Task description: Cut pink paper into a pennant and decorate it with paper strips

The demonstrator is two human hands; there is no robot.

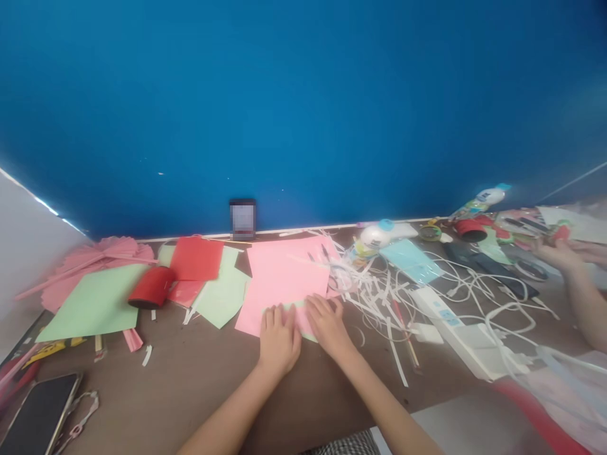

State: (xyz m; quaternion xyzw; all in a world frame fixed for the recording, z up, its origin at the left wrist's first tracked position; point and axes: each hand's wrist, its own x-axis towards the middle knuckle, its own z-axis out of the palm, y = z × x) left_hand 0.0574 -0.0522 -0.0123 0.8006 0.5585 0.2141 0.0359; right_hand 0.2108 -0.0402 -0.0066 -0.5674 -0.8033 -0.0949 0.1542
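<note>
Both of my hands rest on a small pale green piece of paper (303, 320) at the near edge of a large pink sheet (289, 268). Fingers forward and pressing down, my left hand (279, 338) lies over the left part of the green piece. My right hand (329, 322) lies flat on its right part, with the thumb and fingers apart. Much of the green piece is hidden under the hands. Scissors (340, 275) seem to lie at the right of the pink sheet, partly among white paper strips.
To the left lie green paper (95, 303), a red roll (152, 287), red paper (196, 258), a pink paper fan (109, 253) and a phone (40, 417). On the right are paper scraps, glue bottles (374, 237), a power strip (455, 328) with cables, and another person's hand (559, 253).
</note>
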